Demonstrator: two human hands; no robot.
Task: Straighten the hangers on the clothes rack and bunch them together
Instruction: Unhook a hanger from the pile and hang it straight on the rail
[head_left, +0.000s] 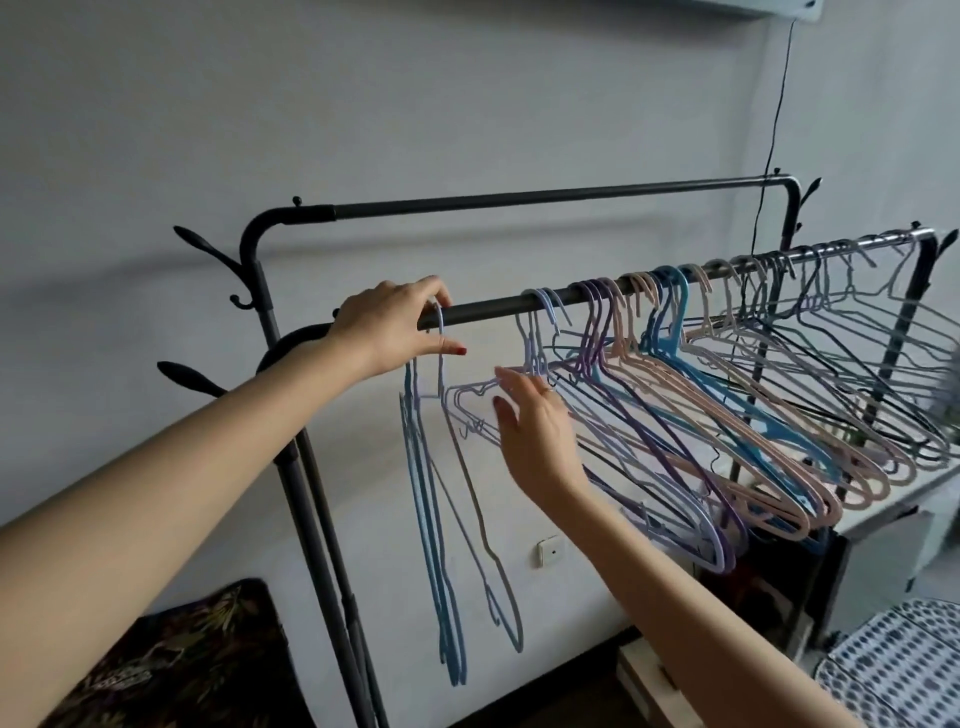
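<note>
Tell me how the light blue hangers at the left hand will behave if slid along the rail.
The light blue hangers look thin and light, so they'd probably slide easily on the smooth rail. Hanging by hooks alone, they'd likely swing and may tangle.

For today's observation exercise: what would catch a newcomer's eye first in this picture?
Probably the left hand pinching a light blue hanger at the front rail, left of centre. Then the right hand reaching toward the crowded pastel hangers, which slant across the right half.
</note>
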